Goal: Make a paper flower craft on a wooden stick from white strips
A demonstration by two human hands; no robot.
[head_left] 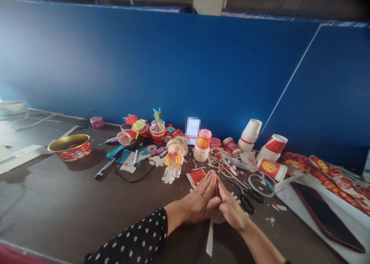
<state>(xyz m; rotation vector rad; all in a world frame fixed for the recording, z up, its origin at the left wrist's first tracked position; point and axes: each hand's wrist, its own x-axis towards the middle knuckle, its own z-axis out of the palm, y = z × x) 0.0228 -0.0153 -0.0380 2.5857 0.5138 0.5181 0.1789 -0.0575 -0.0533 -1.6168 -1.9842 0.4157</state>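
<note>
My left hand [199,202] and my right hand [232,214] meet at the fingertips above the dark table, fingers long and pressed together. Between and beneath them is a cut paper piece, mostly hidden. Its white strip [210,239] sticks out toward me, and short white strips show on both sides. A red paper panel [196,176] lies just beyond my left fingers. Black-handled scissors [247,202] rest to the right of my right hand. Farther back stands a stack of paper cups [201,150], beside a ruffled white paper figure [174,156].
Decorated cups [157,133], markers [136,157] and a red bowl [73,150] are at the left. On the right are white cups [251,133], a fallen cup [271,169], paper scraps, and a phone [326,216] in a white tray [285,190]. A blue partition [185,71] stands behind.
</note>
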